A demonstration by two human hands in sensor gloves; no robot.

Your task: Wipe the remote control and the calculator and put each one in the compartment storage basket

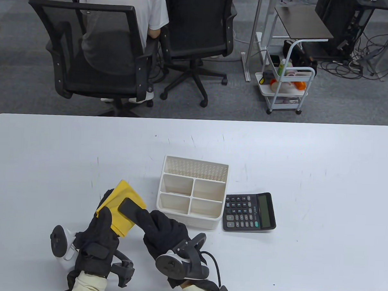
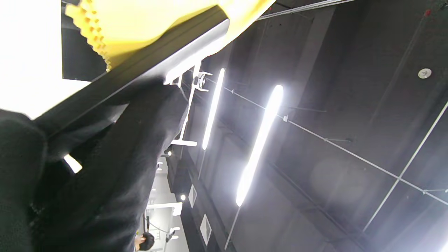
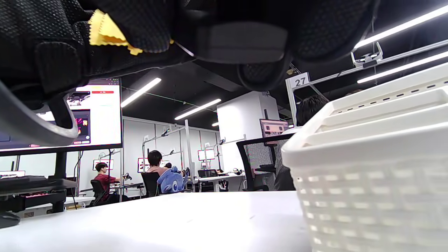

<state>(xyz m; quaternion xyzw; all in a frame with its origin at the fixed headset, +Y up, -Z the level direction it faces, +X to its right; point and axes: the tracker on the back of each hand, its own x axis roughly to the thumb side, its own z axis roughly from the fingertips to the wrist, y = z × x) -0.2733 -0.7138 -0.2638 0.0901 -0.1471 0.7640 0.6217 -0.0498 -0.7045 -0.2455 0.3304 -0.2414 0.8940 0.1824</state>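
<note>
Both hands' fingers clamp the remote control: right gripping it, left pressing yellow cloth beneath.

Cloth: yellow, plain, zigzag-cut edge. Remote: black. Basket: cream-white, back wall patterned with rows of small perforations. Calculator: black body, dark keys with white markings, one green key, grey-green display. Gloves: black. Table: white.

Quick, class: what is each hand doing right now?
Left hand: holds the yellow cloth against the remote.
Right hand: grips the remote.
</note>
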